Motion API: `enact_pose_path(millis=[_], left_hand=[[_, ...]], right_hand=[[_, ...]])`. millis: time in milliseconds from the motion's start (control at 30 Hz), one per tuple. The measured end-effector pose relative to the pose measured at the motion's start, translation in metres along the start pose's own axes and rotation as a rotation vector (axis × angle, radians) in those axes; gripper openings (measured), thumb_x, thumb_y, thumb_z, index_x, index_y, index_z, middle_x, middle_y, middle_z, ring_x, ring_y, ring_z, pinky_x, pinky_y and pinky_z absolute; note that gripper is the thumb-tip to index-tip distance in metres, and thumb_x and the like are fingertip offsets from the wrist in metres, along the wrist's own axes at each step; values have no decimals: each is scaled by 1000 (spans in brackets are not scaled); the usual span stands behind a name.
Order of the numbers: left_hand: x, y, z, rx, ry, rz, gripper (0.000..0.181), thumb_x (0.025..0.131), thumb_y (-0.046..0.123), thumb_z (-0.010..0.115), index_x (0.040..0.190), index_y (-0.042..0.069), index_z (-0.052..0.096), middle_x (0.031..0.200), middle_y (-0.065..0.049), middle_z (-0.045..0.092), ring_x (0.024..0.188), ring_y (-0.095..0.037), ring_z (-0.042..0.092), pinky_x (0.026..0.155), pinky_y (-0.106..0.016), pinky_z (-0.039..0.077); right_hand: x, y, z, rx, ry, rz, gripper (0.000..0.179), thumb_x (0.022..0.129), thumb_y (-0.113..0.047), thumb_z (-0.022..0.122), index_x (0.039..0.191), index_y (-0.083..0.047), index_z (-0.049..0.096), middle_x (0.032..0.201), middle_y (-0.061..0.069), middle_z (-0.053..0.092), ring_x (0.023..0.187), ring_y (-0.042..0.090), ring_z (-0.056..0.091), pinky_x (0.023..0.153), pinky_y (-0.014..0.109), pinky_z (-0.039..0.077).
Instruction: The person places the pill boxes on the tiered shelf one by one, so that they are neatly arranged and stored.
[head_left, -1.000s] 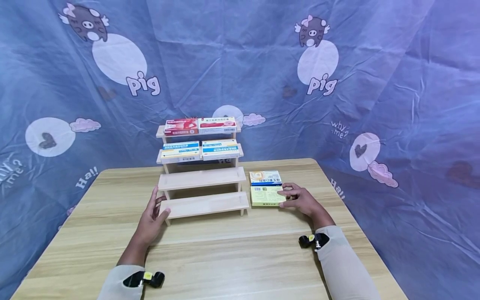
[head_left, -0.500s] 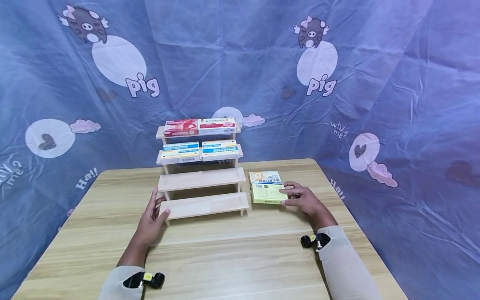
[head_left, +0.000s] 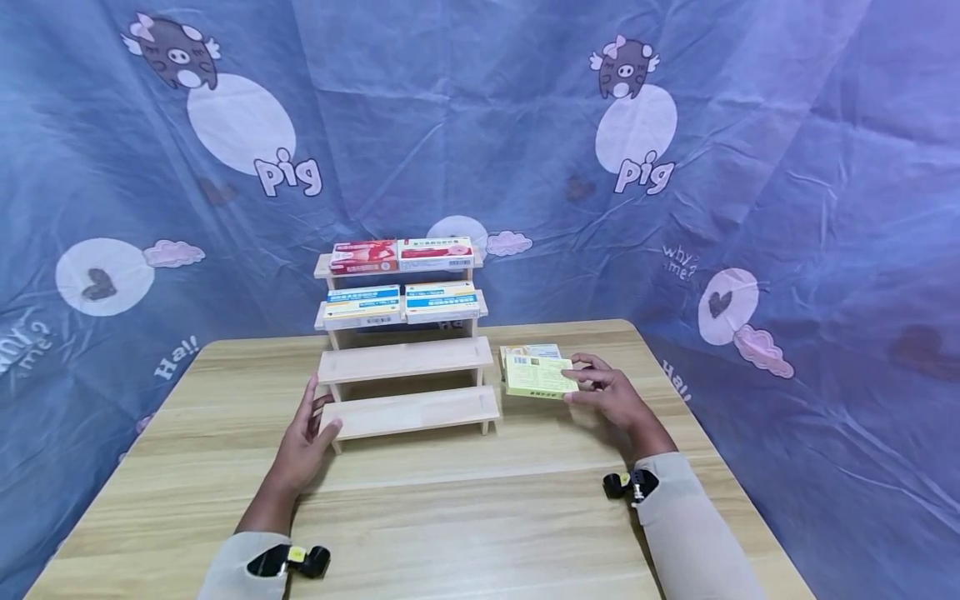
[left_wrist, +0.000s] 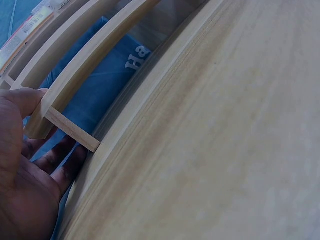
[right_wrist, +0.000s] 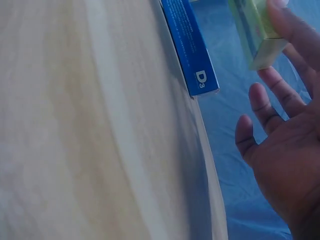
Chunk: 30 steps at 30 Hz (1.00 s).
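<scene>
In the head view my right hand [head_left: 621, 402] pinches the right end of a yellow-green medicine box [head_left: 536, 378], thumb at the front and fingers behind. The right wrist view shows that box [right_wrist: 265, 42] raised above the tabletop, its other fingers loosely bent. Behind and below it lies a blue-and-white medicine box [head_left: 517, 351], partly covered; its blue side [right_wrist: 187, 47] reads "D3". My left hand [head_left: 298, 446] grips the left end of the lowest step of a wooden stepped rack [head_left: 408, 412]. Its thumb is on the step and its fingers pass behind the leg [left_wrist: 72, 129].
On the rack's top step sit a red box [head_left: 363, 257] and a white-and-red box [head_left: 435, 254]. Two blue-and-white boxes [head_left: 363, 307] rest one step lower. The two lower steps show bare wood. A blue cloth [head_left: 480, 125] hangs behind the wooden table [head_left: 450, 533].
The yellow-green box has come up off the table in my right hand and moved slightly back, now overlapping the blue-and-white box in view. My left hand keeps its place on the rack.
</scene>
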<state>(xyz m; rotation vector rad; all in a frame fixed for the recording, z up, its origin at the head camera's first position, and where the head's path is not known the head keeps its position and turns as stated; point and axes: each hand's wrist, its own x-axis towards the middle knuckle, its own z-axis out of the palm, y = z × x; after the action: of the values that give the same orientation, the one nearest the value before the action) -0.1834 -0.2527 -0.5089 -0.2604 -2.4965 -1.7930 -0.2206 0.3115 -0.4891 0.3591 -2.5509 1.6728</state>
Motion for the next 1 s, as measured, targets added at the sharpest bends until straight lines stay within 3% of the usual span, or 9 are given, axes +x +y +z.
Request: enact_pose_path(millis=[200,367,467,700,867,1000], left_hand=[[-1,-2,-2,17,5,3,93,114,22,62,176,37,-5,170,-26,40,162,-45,31,110,6,23],[-1,-5,-2,26,10,16,91,114,23,61,176,38,-5,169,-25,41,162,-48,29,111,5,23],[0,-6,-1,24,11,17,91,114,24,60,175,44,-5,169,-25,40,163,-48,27,109,8,22],[1,-4,0,31,7,13,91,114,24,61,176,39,-4,170,-26,40,163,-48,28,112,5,22],[-1,-2,-1,24,4,-11,93,114,24,61,175,40,-7,170,-24,40,165,-47,27,125,-6,23],[-1,-2,-2,31,-3,-11,93,114,24,62,175,41,-7,171,-24,40,165,-45,27,136,-26,23]], right_hand=[[2,-3,1,-12,26,-26,47,88,-6,89,133,1,77,159,22,53,109,9,57,86,22,46],[3,-8,2,-26,44,-44,46,88,-7,89,133,0,77,158,22,55,110,6,57,87,22,45],[4,-11,2,-37,55,-53,46,88,-8,89,132,-2,78,158,22,55,116,3,56,90,29,46],[3,-16,-2,-55,79,-55,46,88,-10,90,132,-3,78,160,21,55,136,28,54,98,40,46],[4,-21,-3,-56,90,-54,46,88,-12,91,132,-4,79,161,20,56,133,24,55,102,42,46],[5,-25,-1,-78,107,-71,44,88,-13,91,130,-5,80,157,18,59,128,15,55,97,40,47]])
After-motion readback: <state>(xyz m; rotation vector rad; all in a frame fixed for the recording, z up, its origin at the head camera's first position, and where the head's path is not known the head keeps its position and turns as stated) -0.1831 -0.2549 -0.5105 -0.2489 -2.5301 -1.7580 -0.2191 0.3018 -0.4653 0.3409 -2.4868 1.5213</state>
